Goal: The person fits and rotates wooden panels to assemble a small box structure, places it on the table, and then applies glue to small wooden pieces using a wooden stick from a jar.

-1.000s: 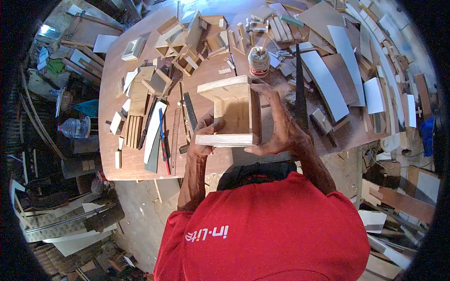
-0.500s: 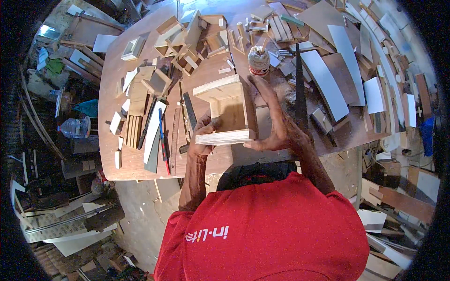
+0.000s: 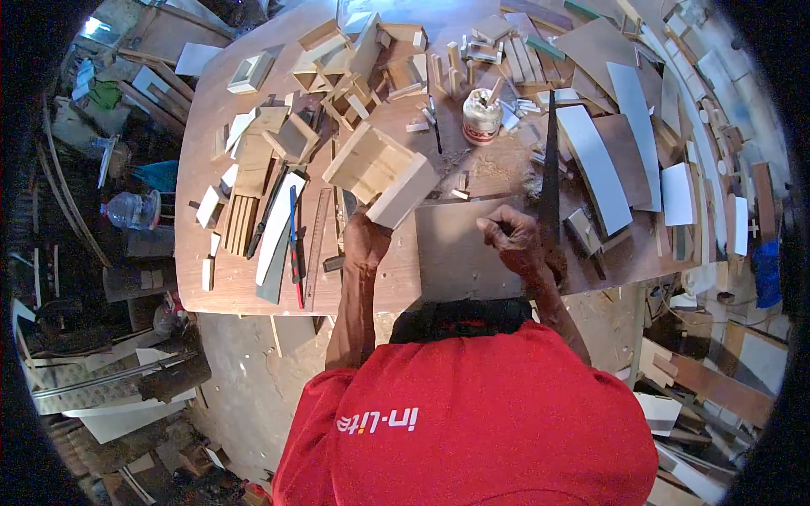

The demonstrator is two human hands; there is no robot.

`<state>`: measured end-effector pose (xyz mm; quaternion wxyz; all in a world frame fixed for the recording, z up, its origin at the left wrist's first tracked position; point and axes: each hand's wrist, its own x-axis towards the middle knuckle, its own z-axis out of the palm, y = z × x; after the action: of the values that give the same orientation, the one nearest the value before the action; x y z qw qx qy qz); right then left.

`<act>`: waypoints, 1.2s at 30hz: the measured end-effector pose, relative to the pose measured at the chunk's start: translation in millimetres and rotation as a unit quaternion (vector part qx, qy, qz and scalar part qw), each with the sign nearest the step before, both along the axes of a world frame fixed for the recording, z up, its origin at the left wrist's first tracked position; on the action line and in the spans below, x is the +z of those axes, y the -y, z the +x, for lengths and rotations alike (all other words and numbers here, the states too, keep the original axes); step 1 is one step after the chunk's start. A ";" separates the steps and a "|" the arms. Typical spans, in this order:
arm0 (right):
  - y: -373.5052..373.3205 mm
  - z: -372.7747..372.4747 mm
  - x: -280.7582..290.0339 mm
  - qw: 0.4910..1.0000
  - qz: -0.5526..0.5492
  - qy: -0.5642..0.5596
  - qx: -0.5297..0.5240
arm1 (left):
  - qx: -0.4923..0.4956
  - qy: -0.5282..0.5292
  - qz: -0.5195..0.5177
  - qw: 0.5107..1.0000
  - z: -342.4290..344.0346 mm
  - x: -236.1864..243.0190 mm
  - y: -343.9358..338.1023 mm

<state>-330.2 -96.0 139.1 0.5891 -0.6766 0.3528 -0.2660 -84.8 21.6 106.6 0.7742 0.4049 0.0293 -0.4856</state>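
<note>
Left grip (image 3: 368,242): clamped on the near corner of one box (image 3: 375,169)
Right grip (image 3: 512,232): fingers curled together, just over one brown board (image 3: 460,257)
Box: bare pale wood, open-faced, tilted, held up over the tabletop (image 3: 395,282)
Jar (image 3: 482,128): one, white-smeared, from here beyond the right grip
Dark blade (image 3: 551,169): one, long, right of the jar

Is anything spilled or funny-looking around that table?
Yes: pale crumbs, perhaps wood shavings, lie scattered on the table near the white-smeared jar, which looks messy. The open wooden box looks crooked, but only because the left hand holds it tilted.
</note>
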 end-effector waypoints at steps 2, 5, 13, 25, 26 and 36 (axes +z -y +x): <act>-3.4 3.3 -9.2 0.998 -0.062 -0.023 -0.013 | -0.009 -0.021 -0.049 0.999 5.9 -10.6 5.9; -4.1 6.2 -12.2 0.993 -0.071 -0.096 -0.025 | 0.003 -0.025 -0.032 0.999 14.1 -33.3 20.9; -7.1 11.2 -15.9 0.989 0.032 -0.139 -0.036 | 0.061 -0.049 0.035 0.996 21.1 -74.7 53.4; -14.3 13.8 -39.5 0.991 0.109 -0.071 0.019 | 0.095 -0.067 0.016 0.993 31.1 -104.0 75.0; -14.9 15.2 -38.7 0.991 0.117 -0.062 0.022 | 0.101 -0.078 0.016 0.992 33.4 -109.3 75.1; -16.4 9.4 -41.7 0.988 -0.002 -0.150 0.047 | 0.160 -0.036 0.039 0.986 25.4 -115.4 87.7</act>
<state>-320.8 -79.5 97.4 0.5396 -0.7260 0.4046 -0.1347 -59.4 -66.1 -8.8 0.8242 0.4068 0.1401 -0.3683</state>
